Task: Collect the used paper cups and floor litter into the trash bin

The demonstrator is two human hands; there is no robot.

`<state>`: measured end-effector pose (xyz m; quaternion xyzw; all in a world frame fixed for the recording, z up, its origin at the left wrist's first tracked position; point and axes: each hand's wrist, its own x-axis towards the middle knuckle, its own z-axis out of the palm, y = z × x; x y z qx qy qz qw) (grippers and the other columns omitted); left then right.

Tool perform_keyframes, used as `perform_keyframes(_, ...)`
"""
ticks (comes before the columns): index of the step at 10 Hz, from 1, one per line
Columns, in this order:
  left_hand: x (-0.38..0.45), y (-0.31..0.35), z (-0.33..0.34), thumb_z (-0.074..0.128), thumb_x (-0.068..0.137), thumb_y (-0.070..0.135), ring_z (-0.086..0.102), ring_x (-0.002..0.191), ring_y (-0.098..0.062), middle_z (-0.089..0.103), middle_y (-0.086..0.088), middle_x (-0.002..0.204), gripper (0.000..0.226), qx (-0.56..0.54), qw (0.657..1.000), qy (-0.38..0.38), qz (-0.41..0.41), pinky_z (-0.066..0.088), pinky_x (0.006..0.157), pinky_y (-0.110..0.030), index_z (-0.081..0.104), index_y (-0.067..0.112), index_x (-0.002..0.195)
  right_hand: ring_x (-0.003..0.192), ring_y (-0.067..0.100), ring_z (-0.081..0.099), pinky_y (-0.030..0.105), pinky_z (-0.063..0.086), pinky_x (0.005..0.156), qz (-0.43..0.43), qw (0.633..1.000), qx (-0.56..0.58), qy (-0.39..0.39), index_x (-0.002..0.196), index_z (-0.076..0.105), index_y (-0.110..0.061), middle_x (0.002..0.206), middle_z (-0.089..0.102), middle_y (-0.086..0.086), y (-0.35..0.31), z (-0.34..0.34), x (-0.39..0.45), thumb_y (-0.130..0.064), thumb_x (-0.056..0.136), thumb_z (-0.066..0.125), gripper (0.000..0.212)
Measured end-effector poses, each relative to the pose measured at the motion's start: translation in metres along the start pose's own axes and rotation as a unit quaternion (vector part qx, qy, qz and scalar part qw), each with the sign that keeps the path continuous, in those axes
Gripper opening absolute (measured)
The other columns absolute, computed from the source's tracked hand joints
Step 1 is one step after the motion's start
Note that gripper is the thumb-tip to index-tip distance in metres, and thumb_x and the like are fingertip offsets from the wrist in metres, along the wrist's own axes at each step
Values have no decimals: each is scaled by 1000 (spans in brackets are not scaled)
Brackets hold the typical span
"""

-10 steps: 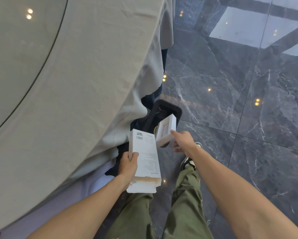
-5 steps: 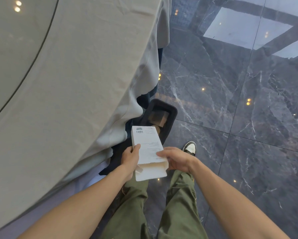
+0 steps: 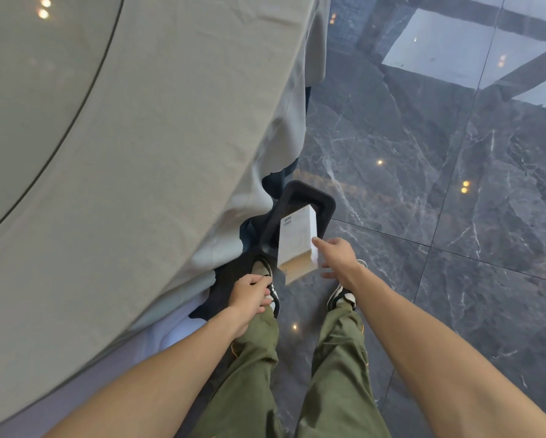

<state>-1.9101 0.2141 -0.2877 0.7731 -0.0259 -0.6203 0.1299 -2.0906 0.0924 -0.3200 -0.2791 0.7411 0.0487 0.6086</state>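
A black rectangular trash bin [image 3: 326, 202] stands on the floor at the edge of the draped table. A long white cardboard box [image 3: 297, 238] with a printed label hangs tilted over the bin's opening, its far end above the rim. My right hand [image 3: 336, 257] grips the box's near right edge, index finger on top and the other fingers below. My left hand [image 3: 251, 295] is off the box, loosely curled and empty, above my left shoe. The inside of the bin is mostly hidden by the box.
A big round table under a grey-green cloth [image 3: 145, 159] fills the left half, its hem hanging beside the bin. Dark glossy marble floor [image 3: 439, 216] spreads to the right. My two shoes and green trouser legs [image 3: 338, 358] are below the bin.
A smaller white box dropped into the bin first. Then my left hand let go of the long box and pulled back, while my right hand took it and carried it over the bin.
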Motion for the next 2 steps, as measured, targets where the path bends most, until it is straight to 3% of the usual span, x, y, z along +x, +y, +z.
perform_keyframes(1, -3, 3, 1, 63, 96, 33, 69, 84, -20, 72, -5, 101, 27, 31, 999, -8, 12, 55, 76, -32, 67, 17, 118, 100, 36, 69, 52, 61, 89, -12, 1000, -10, 6, 123, 62, 0, 123, 66, 25, -8, -2, -7, -29, 101, 57, 36)
perform_keyframes(2, -8, 11, 3, 64, 92, 40, 70, 103, -24, 72, -5, 116, 48, 108, 993, -2, 47, 54, 88, -36, 61, 17, 134, 98, 30, 67, 43, 58, 85, -24, 999, -32, 2, 131, 63, -4, 121, 69, 19, -15, -1, -23, -28, 103, 56, 38)
